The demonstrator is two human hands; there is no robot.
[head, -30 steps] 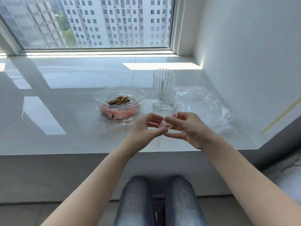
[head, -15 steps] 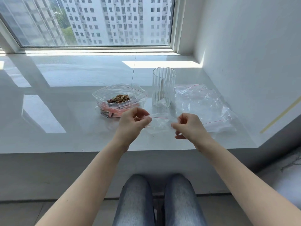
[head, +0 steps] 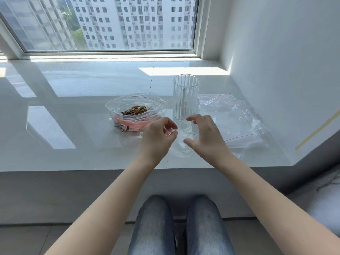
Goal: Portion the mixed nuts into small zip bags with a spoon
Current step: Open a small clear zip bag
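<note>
The left hand [head: 158, 137] pinches the small zip bag [head: 181, 140] at its red-lined mouth — flimsy, slippery film, best held by that rim. The right hand [head: 206, 137] hovers spread beside it, gripping nothing.

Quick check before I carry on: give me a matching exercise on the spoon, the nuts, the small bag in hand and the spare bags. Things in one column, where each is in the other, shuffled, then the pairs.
Things:
1. spoon
2. mixed nuts
3. small zip bag
4. spare zip bags

Places:
A. lying in a loose heap on the sill, right of the glass
B. standing inside the ribbed glass
C. in the large open bag, left of the glass
D. pinched by the left hand, with the right hand open beside it

Pairs: 1-B, 2-C, 3-D, 4-A
</note>
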